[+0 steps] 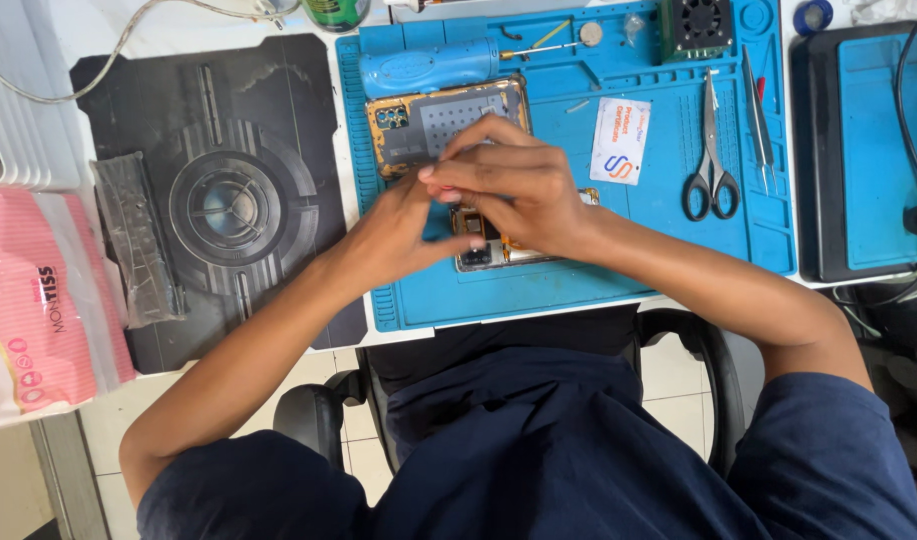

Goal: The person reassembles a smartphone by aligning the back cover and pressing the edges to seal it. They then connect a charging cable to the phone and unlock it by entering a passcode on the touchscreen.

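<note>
On the counter, from left to right: a pink pack (34, 310), a dark mat (229, 200), then the blue work mat (579, 270). Over the blue mat's middle the left hand (399, 235) and right hand (514, 190) meet above an opened phone (499, 250); fingertips are pinched together, but what they pinch is too small to tell. A second opened phone (444, 122) lies just behind, below a blue driver (429, 68). Farther right lie a white card (620, 140), scissors (711, 160) and tweezers (759, 120). Judgement: fine work like this goes best with wrists braced on the mat, light fingertip pressure, and any small part kept directly over the mat.
</note>
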